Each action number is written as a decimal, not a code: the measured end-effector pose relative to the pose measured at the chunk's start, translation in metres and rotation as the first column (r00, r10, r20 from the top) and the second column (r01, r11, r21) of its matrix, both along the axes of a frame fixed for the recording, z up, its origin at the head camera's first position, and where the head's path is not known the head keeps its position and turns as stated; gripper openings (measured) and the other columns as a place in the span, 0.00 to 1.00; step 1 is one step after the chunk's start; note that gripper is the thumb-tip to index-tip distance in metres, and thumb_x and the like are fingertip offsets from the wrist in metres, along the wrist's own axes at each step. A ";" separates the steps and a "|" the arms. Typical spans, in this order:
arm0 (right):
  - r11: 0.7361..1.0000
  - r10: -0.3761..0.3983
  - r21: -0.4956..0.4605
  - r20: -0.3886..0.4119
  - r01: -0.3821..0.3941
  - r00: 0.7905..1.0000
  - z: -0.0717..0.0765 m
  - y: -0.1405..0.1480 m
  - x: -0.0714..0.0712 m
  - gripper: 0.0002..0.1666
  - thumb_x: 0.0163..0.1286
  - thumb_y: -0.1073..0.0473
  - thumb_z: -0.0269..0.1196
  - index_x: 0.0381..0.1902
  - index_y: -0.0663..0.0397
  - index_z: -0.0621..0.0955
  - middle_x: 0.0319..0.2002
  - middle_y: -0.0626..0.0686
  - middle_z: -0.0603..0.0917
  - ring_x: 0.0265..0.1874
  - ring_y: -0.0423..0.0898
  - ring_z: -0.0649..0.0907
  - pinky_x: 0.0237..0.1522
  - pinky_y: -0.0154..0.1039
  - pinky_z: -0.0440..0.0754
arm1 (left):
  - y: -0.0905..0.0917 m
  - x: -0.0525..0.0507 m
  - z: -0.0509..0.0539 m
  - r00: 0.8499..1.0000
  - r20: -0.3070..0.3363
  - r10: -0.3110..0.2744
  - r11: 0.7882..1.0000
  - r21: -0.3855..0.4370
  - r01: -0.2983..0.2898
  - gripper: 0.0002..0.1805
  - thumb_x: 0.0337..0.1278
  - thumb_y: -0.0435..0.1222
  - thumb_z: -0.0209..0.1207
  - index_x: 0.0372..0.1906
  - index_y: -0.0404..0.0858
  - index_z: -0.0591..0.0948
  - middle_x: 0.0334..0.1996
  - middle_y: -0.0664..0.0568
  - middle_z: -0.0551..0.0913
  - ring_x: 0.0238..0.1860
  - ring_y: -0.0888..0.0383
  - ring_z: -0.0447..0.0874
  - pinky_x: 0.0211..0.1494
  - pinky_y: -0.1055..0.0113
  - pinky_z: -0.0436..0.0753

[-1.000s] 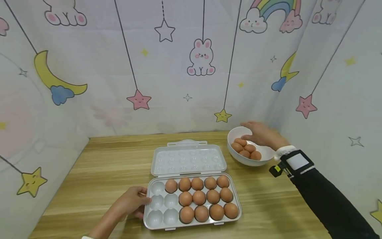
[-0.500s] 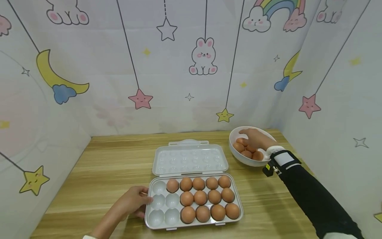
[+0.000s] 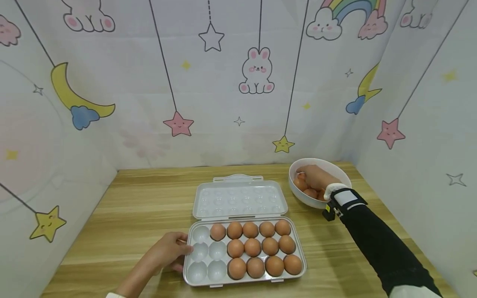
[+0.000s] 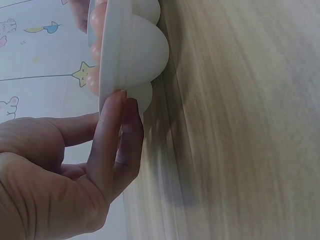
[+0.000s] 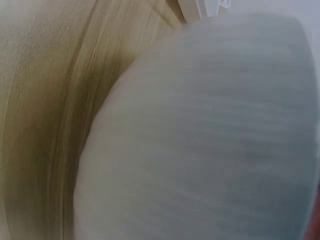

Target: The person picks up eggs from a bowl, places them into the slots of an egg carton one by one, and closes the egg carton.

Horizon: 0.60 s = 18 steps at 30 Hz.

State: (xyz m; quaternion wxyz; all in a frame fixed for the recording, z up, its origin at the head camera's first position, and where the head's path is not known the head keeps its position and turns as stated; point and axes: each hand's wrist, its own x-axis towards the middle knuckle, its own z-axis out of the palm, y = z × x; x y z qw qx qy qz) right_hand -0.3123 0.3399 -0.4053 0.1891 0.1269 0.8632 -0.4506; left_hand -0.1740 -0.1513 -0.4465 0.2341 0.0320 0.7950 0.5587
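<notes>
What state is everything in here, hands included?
Egg tray: open, five cups empty.
Tray lid: folded back, away from the person.
Tray eggs: thirteen, each seated in a cup.
White bowl: upright, partly filled with eggs.
Bowl eggs: piled together, partly hidden.
Left hand: its grip pinches the tray's left edge.
Right hand: inside the bowl; I can't tell whether its grip holds an egg.

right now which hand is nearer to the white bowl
Right. The right hand is inside the white bowl, at the eggs; the left hand is away from it, pinching the left end of the egg carton.
</notes>
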 end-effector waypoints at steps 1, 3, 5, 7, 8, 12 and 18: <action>0.999 -0.039 -0.031 0.020 0.039 0.999 -0.001 0.000 0.000 0.22 0.83 0.43 0.45 0.36 0.51 0.74 0.14 0.52 0.71 0.10 0.48 0.74 0.14 0.39 0.71 | 0.000 0.000 0.000 1.000 -0.002 -0.001 1.000 0.000 0.001 0.19 0.64 0.24 0.60 0.56 0.17 0.74 0.35 0.43 0.86 0.35 0.50 0.86 0.30 0.55 0.91; 0.998 -0.048 -0.048 0.029 0.049 0.998 -0.004 0.000 -0.001 0.24 0.83 0.42 0.46 0.30 0.52 0.71 0.13 0.51 0.71 0.09 0.47 0.73 0.12 0.39 0.70 | 0.001 0.001 0.000 1.000 -0.005 -0.003 1.000 -0.002 0.003 0.18 0.64 0.24 0.60 0.55 0.17 0.74 0.35 0.43 0.86 0.35 0.50 0.86 0.29 0.55 0.90; 0.997 -0.049 -0.063 0.028 0.051 0.998 -0.006 0.001 -0.003 0.23 0.83 0.44 0.46 0.30 0.52 0.71 0.13 0.51 0.70 0.09 0.47 0.73 0.12 0.39 0.69 | 0.001 0.001 0.000 1.000 -0.007 -0.002 1.000 -0.004 0.002 0.18 0.64 0.24 0.60 0.55 0.17 0.74 0.35 0.43 0.86 0.35 0.51 0.86 0.29 0.55 0.90; 0.997 -0.051 -0.064 0.027 0.052 0.998 -0.008 0.003 -0.004 0.23 0.83 0.45 0.46 0.32 0.53 0.73 0.13 0.51 0.71 0.09 0.47 0.73 0.12 0.39 0.70 | 0.001 0.001 0.001 1.000 -0.009 0.001 1.000 -0.009 -0.001 0.18 0.64 0.24 0.60 0.55 0.17 0.75 0.35 0.43 0.85 0.35 0.51 0.86 0.29 0.56 0.90; 0.999 -0.028 -0.044 0.014 0.029 0.999 -0.009 0.005 -0.005 0.22 0.84 0.46 0.45 0.34 0.54 0.74 0.13 0.51 0.71 0.09 0.47 0.73 0.12 0.39 0.71 | 0.002 0.001 0.001 1.000 -0.009 0.002 1.000 -0.011 -0.002 0.18 0.64 0.24 0.60 0.55 0.18 0.75 0.35 0.43 0.85 0.35 0.51 0.86 0.29 0.56 0.90; 0.994 0.076 0.078 -0.043 -0.072 0.996 -0.010 0.010 -0.006 0.19 0.85 0.52 0.43 0.47 0.56 0.78 0.13 0.53 0.73 0.09 0.48 0.74 0.12 0.40 0.74 | 0.002 0.002 0.000 1.000 -0.006 0.010 1.000 -0.018 -0.010 0.17 0.64 0.24 0.61 0.54 0.18 0.75 0.35 0.44 0.85 0.35 0.51 0.86 0.29 0.56 0.90; 0.977 0.152 0.158 -0.058 -0.142 0.987 -0.012 0.015 -0.007 0.22 0.86 0.57 0.44 0.71 0.52 0.72 0.19 0.54 0.76 0.12 0.48 0.76 0.17 0.39 0.78 | 0.004 0.001 -0.001 1.000 -0.009 0.023 0.999 -0.040 -0.023 0.18 0.64 0.24 0.61 0.55 0.18 0.75 0.35 0.44 0.86 0.34 0.51 0.86 0.28 0.57 0.90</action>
